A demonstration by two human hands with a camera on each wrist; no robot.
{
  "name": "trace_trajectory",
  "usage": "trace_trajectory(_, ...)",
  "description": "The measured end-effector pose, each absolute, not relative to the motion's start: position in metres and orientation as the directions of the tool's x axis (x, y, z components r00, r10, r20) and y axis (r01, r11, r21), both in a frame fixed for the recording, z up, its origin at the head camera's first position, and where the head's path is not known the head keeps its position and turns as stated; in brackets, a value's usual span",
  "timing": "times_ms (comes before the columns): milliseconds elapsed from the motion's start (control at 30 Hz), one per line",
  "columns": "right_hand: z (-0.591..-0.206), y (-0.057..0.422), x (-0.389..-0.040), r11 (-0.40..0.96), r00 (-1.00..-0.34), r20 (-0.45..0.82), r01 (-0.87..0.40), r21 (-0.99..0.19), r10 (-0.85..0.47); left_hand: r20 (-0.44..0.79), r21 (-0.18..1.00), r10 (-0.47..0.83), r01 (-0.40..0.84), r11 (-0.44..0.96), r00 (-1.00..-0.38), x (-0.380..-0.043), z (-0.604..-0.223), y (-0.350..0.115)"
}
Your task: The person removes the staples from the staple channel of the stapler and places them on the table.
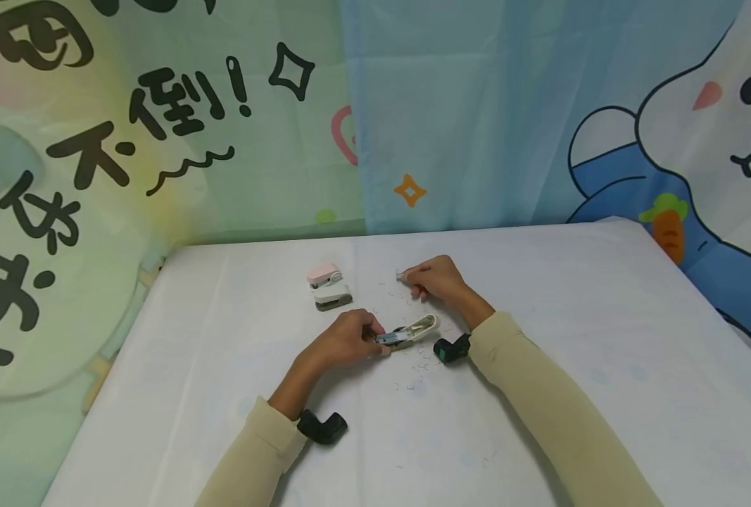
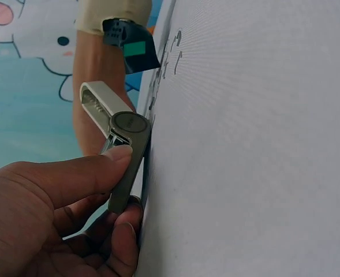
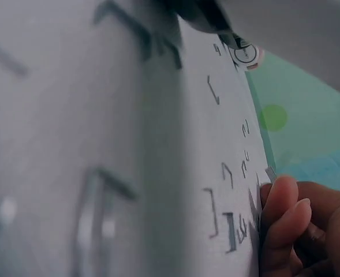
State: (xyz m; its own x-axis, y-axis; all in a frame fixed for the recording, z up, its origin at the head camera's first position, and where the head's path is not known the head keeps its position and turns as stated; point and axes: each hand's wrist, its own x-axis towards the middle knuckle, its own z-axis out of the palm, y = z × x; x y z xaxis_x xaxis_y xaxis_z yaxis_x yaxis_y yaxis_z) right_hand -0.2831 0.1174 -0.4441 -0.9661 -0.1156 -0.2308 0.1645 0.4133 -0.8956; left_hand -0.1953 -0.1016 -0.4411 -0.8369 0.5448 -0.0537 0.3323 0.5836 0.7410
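My left hand (image 1: 352, 336) grips a small stapler (image 1: 407, 334) whose white top is swung wide back from its grey base. In the left wrist view the thumb presses on the stapler (image 2: 129, 130) beside its hinge, with other fingers beneath the base. Farther back, my right hand (image 1: 437, 277) pinches a small strip of staples (image 1: 399, 276) low over the table. Its end pokes out past the fingertips (image 3: 285, 187) in the right wrist view. Loose staples (image 3: 213, 213) lie scattered on the cloth between the hands and around the stapler.
A second stapler (image 1: 329, 286), pink and white, rests on the white-covered table (image 1: 223, 317) behind the left hand. Printed curtains (image 1: 451, 113) hang along the table's back and left edges. Both wrists carry black cameras (image 1: 323, 427).
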Motion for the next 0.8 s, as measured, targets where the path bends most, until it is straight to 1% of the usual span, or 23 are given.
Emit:
trace_trajectory(333, -0.446, 0.117, -0.285, 0.435, -0.977, -0.196, 0.14, -0.889, -0.085, -0.057, 0.752, 0.545, 0.323, 0.574, -0.836, -0.195, -0.44, -0.101)
trace_trajectory(567, -0.446, 0.123, -0.288, 0.528, -0.985, -0.165, 0.113, -0.842, -0.053, -0.061, 0.757, 0.541, 0.314, 0.572, -0.839, -0.193, -0.439, -0.101)
trace_trajectory(800, -0.442, 0.141, -0.286, 0.566, -0.984, -0.169, 0.109, -0.817, -0.055, -0.054, 0.763, 0.542, 0.315, 0.564, -0.839, -0.192, -0.437, -0.102)
